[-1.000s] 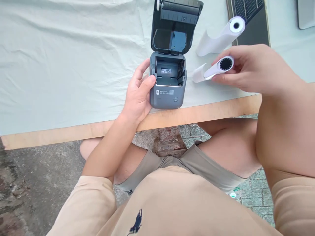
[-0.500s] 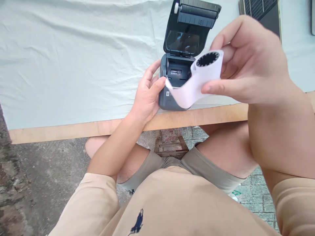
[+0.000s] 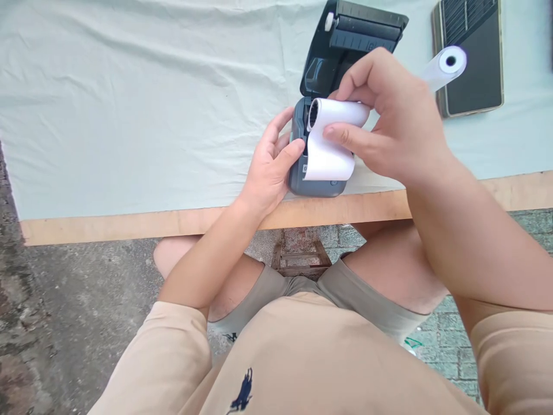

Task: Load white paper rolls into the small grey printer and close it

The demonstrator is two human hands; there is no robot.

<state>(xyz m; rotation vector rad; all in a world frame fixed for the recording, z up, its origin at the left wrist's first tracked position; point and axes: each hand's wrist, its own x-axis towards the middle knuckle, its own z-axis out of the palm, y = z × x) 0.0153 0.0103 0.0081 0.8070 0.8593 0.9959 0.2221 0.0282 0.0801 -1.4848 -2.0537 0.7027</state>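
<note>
A dark grey label printer (image 3: 319, 188) lies near the table's front edge with its hinged lid (image 3: 345, 34) raised. My left hand (image 3: 270, 158) grips the printer's left side, thumb on the top rim and fingers along the outer wall. Between thumb and fingers, my right hand (image 3: 384, 115) holds a white paper roll (image 3: 341, 112) with a black core over the printer's bay. The roll lies sideways, its core end facing left. A loose strip of paper hangs from it over the printer's front, hiding most of the bay.
Right of my right hand stands another white roll (image 3: 447, 63), partly hidden by that hand. Beside it lies a dark flat box-like object (image 3: 475, 80). A pale cloth (image 3: 151, 115) covers the table, whose wooden edge (image 3: 207, 222) runs in front of me.
My right hand has moved left and turned the paper roll from core-up to sideways, bringing it over the printer's bay. My left hand keeps holding the printer. The second roll has come into view.
</note>
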